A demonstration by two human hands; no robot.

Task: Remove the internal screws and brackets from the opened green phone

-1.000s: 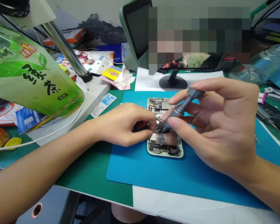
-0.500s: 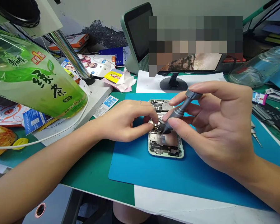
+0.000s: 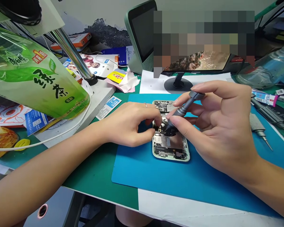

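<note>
An opened smartphone (image 3: 172, 151) with its inner parts bare lies on the blue mat (image 3: 142, 173). My right hand (image 3: 220, 126) grips a grey precision screwdriver (image 3: 186, 105), tilted, its tip pointing down-left at the middle of the phone. Next to that tip a dark rounded piece (image 3: 171, 131) shows over the phone; what it is I cannot tell. My left hand (image 3: 132, 123) bends over the phone's left edge, thumb and fingers curled close together at the inner parts. Anything between those fingertips is hidden.
A bottle of green tea (image 3: 42, 75) and a metal lamp post (image 3: 71, 53) stand at left. Behind are a screen on a round stand (image 3: 178, 83) and a green-framed display (image 3: 142, 31). At right lie a grey pointed tool (image 3: 259, 127) and a glass jar (image 3: 265, 69).
The view has shifted slightly. The dark rounded piece by the screwdriver tip shows lower over the phone, and my left thumb and finger are a little farther apart. The screwdriver stays in my right hand.
</note>
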